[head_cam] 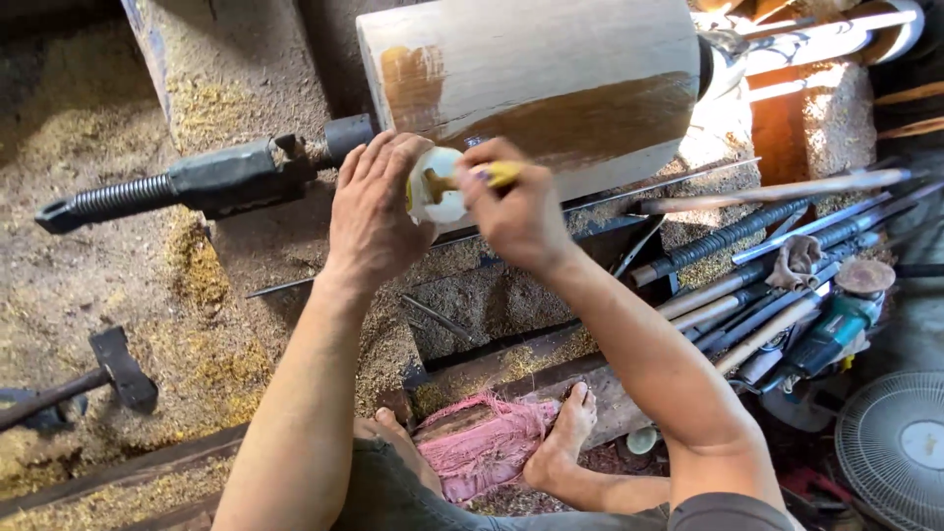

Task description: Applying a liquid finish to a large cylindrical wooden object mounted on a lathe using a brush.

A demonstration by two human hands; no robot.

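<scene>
One big pale wooden cylinder (551,79) lies across the top of the view, mounted sideways, with two brown stained patches on its surface. At its left end sits one dark metal fitting with a threaded screw (187,182). All around lies sawdust (88,265).

To the right, a heap of long metal rods and wooden-handled tools (757,265) lies in a bundle — too many and too overlapped to count. One white fan (900,442) shows at the lower right corner, and one hammer (118,369) rests at the left. One pink rag (482,442) lies between the person's two bare feet.

Just below the cylinder, the left hand (369,211) curls its fingers around one small white container (436,189). The right hand (516,211) pinches one yellow-handled brush (487,177) — its tip is in the container.
</scene>
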